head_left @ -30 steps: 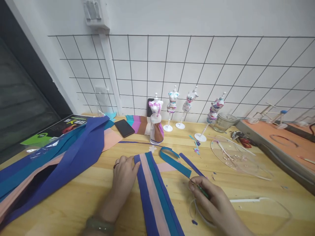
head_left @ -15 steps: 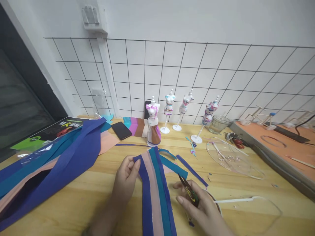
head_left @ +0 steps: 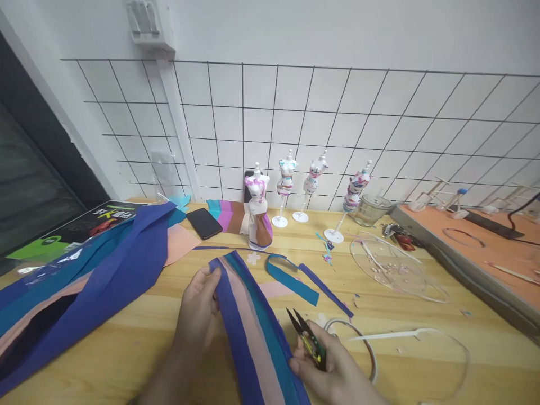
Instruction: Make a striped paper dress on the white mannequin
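Layered crepe-paper strips (head_left: 248, 332) in blue, pink and teal run from the middle of the table toward me. My left hand (head_left: 197, 306) pinches their far left corner between thumb and fingers. In my right hand (head_left: 324, 360) is a pair of thread snips (head_left: 310, 337), blades apart and pointing up and left. The right thumb and fingers are at the strips' right edge; whether they grip it I cannot tell. Just beyond lie a curled teal strip (head_left: 295, 284) and a narrow blue strip (head_left: 325, 289). A roll of tape or ring (head_left: 373, 360) is partly behind my right hand.
Several small white mannequins (head_left: 258, 197) stand along the back. Left are a large folded crepe-paper bundle (head_left: 139, 270) and a phone (head_left: 205, 223). A glass jar (head_left: 371, 210), a clear round plate (head_left: 392, 267) with beads, and an orange-topped board (head_left: 476, 236) are right.
My left hand has moved left with the strips, which now slant more. My right hand has come in to their right edge, and the snips' blades have spread apart. The view has shifted slightly.
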Action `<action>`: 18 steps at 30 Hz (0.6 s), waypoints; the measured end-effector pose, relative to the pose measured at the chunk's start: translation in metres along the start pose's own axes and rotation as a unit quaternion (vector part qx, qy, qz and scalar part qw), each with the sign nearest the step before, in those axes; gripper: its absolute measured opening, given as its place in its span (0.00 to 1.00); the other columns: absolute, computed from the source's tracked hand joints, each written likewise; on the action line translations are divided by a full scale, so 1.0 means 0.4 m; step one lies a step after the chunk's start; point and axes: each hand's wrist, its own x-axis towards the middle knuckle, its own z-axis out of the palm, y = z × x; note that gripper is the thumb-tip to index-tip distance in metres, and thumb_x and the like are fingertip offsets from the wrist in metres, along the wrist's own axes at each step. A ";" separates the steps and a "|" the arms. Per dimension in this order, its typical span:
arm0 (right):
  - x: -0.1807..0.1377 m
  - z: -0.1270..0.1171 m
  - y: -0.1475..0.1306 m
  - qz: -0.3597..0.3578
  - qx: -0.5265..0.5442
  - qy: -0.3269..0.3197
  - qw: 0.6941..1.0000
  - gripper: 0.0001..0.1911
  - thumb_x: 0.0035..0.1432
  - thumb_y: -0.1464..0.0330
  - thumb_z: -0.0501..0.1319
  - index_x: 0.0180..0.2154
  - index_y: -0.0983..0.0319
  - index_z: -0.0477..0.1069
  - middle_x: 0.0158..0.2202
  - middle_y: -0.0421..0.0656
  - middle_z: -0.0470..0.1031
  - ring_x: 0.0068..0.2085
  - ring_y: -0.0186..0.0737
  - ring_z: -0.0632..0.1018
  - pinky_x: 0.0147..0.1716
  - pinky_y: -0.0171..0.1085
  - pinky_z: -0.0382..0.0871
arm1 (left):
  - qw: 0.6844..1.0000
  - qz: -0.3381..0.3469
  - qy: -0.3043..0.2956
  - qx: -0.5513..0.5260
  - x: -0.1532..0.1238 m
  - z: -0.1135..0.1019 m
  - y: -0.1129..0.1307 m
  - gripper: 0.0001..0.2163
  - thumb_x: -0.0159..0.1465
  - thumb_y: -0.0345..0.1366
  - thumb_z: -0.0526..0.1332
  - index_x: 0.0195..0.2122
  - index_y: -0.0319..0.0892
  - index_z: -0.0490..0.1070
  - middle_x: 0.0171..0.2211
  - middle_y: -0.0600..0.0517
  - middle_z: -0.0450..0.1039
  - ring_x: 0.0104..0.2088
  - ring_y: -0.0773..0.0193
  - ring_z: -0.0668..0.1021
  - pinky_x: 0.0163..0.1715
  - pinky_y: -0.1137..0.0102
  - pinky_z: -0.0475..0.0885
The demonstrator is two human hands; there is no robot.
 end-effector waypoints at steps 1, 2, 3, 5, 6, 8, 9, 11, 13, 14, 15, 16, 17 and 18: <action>-0.001 -0.003 -0.004 -0.010 -0.009 0.004 1.000 0.11 0.53 0.63 0.63 0.30 0.61 0.62 0.28 0.37 0.62 0.31 0.34 0.66 0.34 0.32 0.63 | 1.000 -0.016 0.003 -0.014 -0.005 0.004 0.001 0.11 0.56 0.38 0.64 0.39 0.41 0.72 0.29 0.54 0.79 0.26 0.68 0.79 0.25 0.77 0.74; -0.003 -0.005 -0.008 -0.020 -0.020 0.008 1.000 0.12 0.54 0.61 0.62 0.29 0.61 0.62 0.27 0.37 0.62 0.30 0.34 0.66 0.33 0.32 0.62 | 0.999 -0.043 0.003 -0.029 -0.012 0.009 0.000 0.12 0.57 0.39 0.64 0.40 0.40 0.72 0.33 0.51 0.80 0.31 0.65 0.80 0.29 0.74 0.75; -0.004 -0.006 -0.012 -0.028 -0.028 0.015 0.999 0.13 0.55 0.60 0.61 0.28 0.61 0.62 0.27 0.36 0.62 0.30 0.34 0.65 0.32 0.33 0.61 | 0.996 -0.080 -0.006 -0.042 -0.021 0.015 -0.002 0.13 0.57 0.40 0.63 0.41 0.39 0.73 0.36 0.48 0.80 0.34 0.61 0.81 0.33 0.70 0.76; -0.006 -0.006 -0.019 -0.040 -0.022 0.036 0.998 0.15 0.55 0.57 0.61 0.28 0.61 0.62 0.26 0.36 0.61 0.29 0.35 0.64 0.31 0.33 0.61 | 0.983 -0.168 -0.052 -0.046 -0.044 0.028 -0.009 0.15 0.58 0.41 0.62 0.41 0.37 0.73 0.36 0.44 0.80 0.35 0.54 0.81 0.35 0.64 0.76; -0.006 -0.005 -0.021 -0.043 -0.013 0.045 0.998 0.15 0.55 0.56 0.61 0.28 0.61 0.63 0.26 0.36 0.61 0.29 0.35 0.64 0.30 0.33 0.61 | 0.975 -0.199 -0.091 -0.033 -0.056 0.034 -0.013 0.16 0.58 0.42 0.62 0.41 0.36 0.73 0.35 0.42 0.80 0.35 0.52 0.81 0.35 0.62 0.76; -0.005 0.000 -0.023 -0.048 0.006 0.066 0.997 0.16 0.54 0.55 0.61 0.28 0.60 0.63 0.26 0.36 0.61 0.29 0.35 0.64 0.30 0.33 0.61 | 0.965 -0.221 -0.143 0.002 -0.076 0.045 -0.023 0.16 0.57 0.40 0.64 0.43 0.35 0.73 0.34 0.42 0.81 0.33 0.50 0.82 0.34 0.59 0.76; -0.004 0.002 -0.022 -0.049 0.013 0.073 0.996 0.16 0.53 0.54 0.61 0.28 0.60 0.64 0.26 0.36 0.61 0.28 0.35 0.64 0.30 0.33 0.61 | 0.964 -0.221 -0.149 0.012 -0.084 0.049 -0.026 0.16 0.56 0.38 0.65 0.43 0.35 0.73 0.33 0.42 0.81 0.31 0.50 0.82 0.34 0.59 0.76; -0.003 0.007 -0.015 -0.048 0.028 0.083 0.995 0.16 0.52 0.54 0.62 0.28 0.60 0.65 0.26 0.36 0.62 0.29 0.34 0.65 0.31 0.33 0.63 | 0.967 -0.216 -0.136 0.021 -0.090 0.053 -0.031 0.14 0.56 0.35 0.65 0.41 0.35 0.73 0.32 0.42 0.81 0.30 0.51 0.82 0.33 0.60 0.76; -0.003 0.012 -0.004 -0.032 0.058 0.080 0.995 0.16 0.49 0.55 0.65 0.29 0.60 0.66 0.27 0.36 0.63 0.30 0.35 0.67 0.32 0.32 0.64 | 0.970 -0.215 -0.114 0.021 -0.087 0.054 -0.032 0.10 0.57 0.34 0.62 0.38 0.34 0.73 0.31 0.42 0.81 0.30 0.51 0.81 0.34 0.60 0.76; -0.003 0.014 0.002 -0.019 0.074 0.076 0.994 0.17 0.46 0.55 0.67 0.29 0.60 0.66 0.27 0.36 0.64 0.30 0.35 0.68 0.33 0.32 0.65 | 0.970 -0.218 -0.107 0.019 -0.083 0.053 -0.031 0.09 0.58 0.34 0.61 0.37 0.33 0.74 0.31 0.41 0.81 0.30 0.51 0.81 0.35 0.60 0.76; -0.004 0.016 0.009 -0.004 0.088 0.073 0.993 0.18 0.44 0.56 0.68 0.29 0.60 0.66 0.28 0.36 0.65 0.31 0.35 0.69 0.33 0.32 0.66 | 0.969 -0.222 -0.102 0.017 -0.079 0.052 -0.030 0.09 0.59 0.34 0.60 0.37 0.33 0.74 0.31 0.41 0.81 0.31 0.51 0.81 0.35 0.59 0.76; -0.004 0.017 0.015 0.009 0.096 0.073 0.993 0.18 0.41 0.58 0.70 0.30 0.60 0.67 0.29 0.37 0.66 0.32 0.35 0.71 0.34 0.32 0.67 | 0.968 -0.229 -0.100 0.014 -0.075 0.050 -0.029 0.10 0.60 0.34 0.59 0.38 0.33 0.73 0.32 0.40 0.81 0.31 0.50 0.81 0.36 0.58 0.76; -0.003 0.017 0.020 0.017 0.097 0.076 0.992 0.18 0.39 0.59 0.71 0.30 0.60 0.67 0.29 0.37 0.66 0.33 0.35 0.71 0.35 0.32 0.67 | 0.967 -0.236 -0.096 0.011 -0.072 0.048 -0.028 0.11 0.60 0.35 0.59 0.39 0.33 0.73 0.33 0.40 0.81 0.32 0.50 0.81 0.37 0.57 0.76; -0.003 0.017 0.024 0.021 0.091 0.079 0.992 0.18 0.39 0.60 0.71 0.29 0.59 0.67 0.29 0.37 0.67 0.33 0.35 0.72 0.35 0.32 0.68 | 0.966 -0.241 -0.091 0.007 -0.069 0.045 -0.026 0.11 0.60 0.35 0.59 0.41 0.33 0.73 0.35 0.40 0.81 0.32 0.49 0.82 0.37 0.56 0.75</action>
